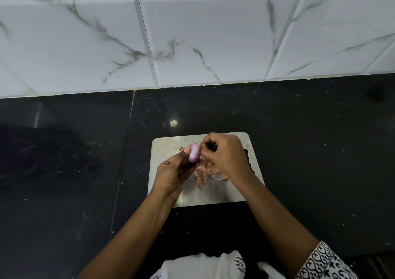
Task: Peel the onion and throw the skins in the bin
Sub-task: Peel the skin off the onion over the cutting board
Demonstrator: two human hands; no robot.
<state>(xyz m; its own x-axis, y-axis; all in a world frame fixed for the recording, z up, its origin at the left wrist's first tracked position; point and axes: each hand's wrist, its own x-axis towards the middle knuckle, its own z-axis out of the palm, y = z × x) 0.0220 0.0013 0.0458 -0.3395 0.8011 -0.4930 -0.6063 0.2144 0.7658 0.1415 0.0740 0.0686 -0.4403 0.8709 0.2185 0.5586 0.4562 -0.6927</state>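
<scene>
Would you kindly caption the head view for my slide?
Left hand holds a small purple onion above a rectangular steel board; right hand pinches at its end.

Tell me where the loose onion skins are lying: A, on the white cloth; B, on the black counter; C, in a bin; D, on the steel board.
D: the skins lie piled on the steel board, partly under the right hand that picks at the onion.
</scene>
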